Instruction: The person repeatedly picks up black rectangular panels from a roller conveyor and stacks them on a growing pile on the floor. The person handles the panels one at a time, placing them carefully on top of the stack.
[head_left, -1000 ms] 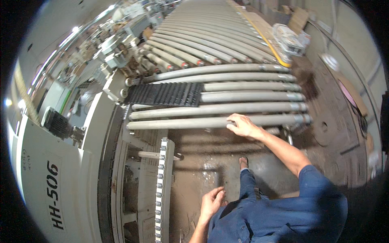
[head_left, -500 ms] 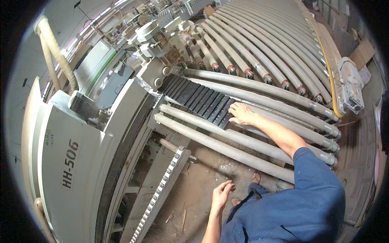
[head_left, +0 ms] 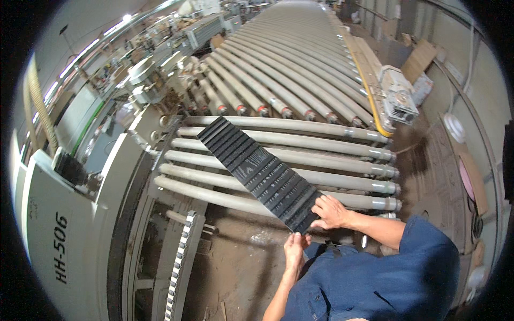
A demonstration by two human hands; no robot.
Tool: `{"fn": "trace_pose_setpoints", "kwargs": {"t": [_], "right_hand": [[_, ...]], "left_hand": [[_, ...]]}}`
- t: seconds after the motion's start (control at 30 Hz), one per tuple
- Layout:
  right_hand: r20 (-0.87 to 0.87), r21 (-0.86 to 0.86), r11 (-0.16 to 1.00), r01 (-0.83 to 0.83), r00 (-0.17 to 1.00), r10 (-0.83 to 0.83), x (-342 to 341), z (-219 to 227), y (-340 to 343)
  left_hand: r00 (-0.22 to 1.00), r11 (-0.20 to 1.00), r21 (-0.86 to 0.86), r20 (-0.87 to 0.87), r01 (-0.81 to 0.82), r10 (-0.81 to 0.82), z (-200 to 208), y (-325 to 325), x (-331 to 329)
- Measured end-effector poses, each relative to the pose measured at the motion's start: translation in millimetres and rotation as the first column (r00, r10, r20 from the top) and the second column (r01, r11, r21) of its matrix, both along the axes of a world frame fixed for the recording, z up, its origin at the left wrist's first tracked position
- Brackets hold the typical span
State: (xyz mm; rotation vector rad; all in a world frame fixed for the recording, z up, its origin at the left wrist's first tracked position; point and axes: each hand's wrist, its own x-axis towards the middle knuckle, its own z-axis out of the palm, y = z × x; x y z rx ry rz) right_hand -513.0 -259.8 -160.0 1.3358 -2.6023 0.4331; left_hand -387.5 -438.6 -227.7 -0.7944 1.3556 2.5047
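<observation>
A long black ribbed panel [head_left: 262, 174], with raised bars running across its width, lies slantwise over the pale conveyor rollers [head_left: 348, 182]. Its far end points toward the machine on the left. At the near end, my right hand [head_left: 330, 212] grips the right edge, fingers on top and thumb by the end. My left hand [head_left: 295, 248] has its fingers closed at the near left corner of the same panel. The panel covers part of several rollers, and its underside is hidden.
On the left stands a large pale machine [head_left: 37, 224], with a slanted rail of white blocks [head_left: 179, 262] at its near side. A long roller conveyor [head_left: 284, 64] runs far back. A motor unit [head_left: 400, 93] and yellow edging [head_left: 372, 101] border its right side.
The black panel has come out from the machine toward me and turned slantwise. My right hand has drawn nearer with it, and my left hand has risen to its near corner.
</observation>
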Motion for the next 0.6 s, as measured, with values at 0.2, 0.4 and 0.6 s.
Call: {"fn": "trace_pose_setpoints", "kwargs": {"t": [0.2, 0.4, 0.6], "right_hand": [[-0.019, -0.006, 0.965, 0.262, 0.965, -0.262, 81.5, -0.5, 72.1], [-0.093, -0.082, 0.956, 0.281, 0.953, -0.288, 74.4, -17.3, 39.6], [0.004, -0.155, 0.970, 0.187, 0.982, -0.188, 50.3, -26.8, -25.0]], "left_hand": [[0.973, 0.973, -0.009, 0.017, 0.231, -0.231, 0.2, 50.1, 25.3], [0.993, 0.986, -0.123, -0.043, 0.108, -0.114, -12.3, 17.6, -14.0], [0.988, 0.989, -0.076, -0.091, -0.129, 0.122, 4.1, -28.8, -35.8]]}}
